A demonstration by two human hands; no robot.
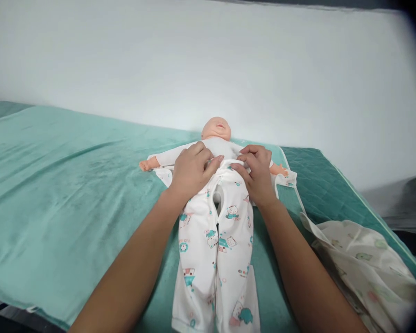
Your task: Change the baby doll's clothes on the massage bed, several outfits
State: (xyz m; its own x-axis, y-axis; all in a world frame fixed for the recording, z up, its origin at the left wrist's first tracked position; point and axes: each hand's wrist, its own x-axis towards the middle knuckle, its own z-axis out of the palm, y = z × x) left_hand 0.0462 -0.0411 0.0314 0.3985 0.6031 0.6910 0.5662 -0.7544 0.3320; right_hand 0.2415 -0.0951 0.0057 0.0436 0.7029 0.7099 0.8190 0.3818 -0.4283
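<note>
A baby doll (217, 129) lies on its back with its head toward the wall and its arms spread out. White baby pants (199, 240) with a cartoon print cover its legs, and the split crotch gapes slightly. At the waistband, my left hand (195, 169) grips the pants with curled fingers, its thumb toward the middle. My right hand (257, 173) pinches the same waistband on the other side, fingers bent. Beneath the doll's arms a white printed top (164, 175) is laid out. The doll's feet are out of sight.
A light green sheet (72, 185) covers the bed, with a darker quilted mat (312, 180) to the right. A crumpled pale printed cloth (364, 259) lies at the right edge. Behind the bed rises a white wall (159, 60).
</note>
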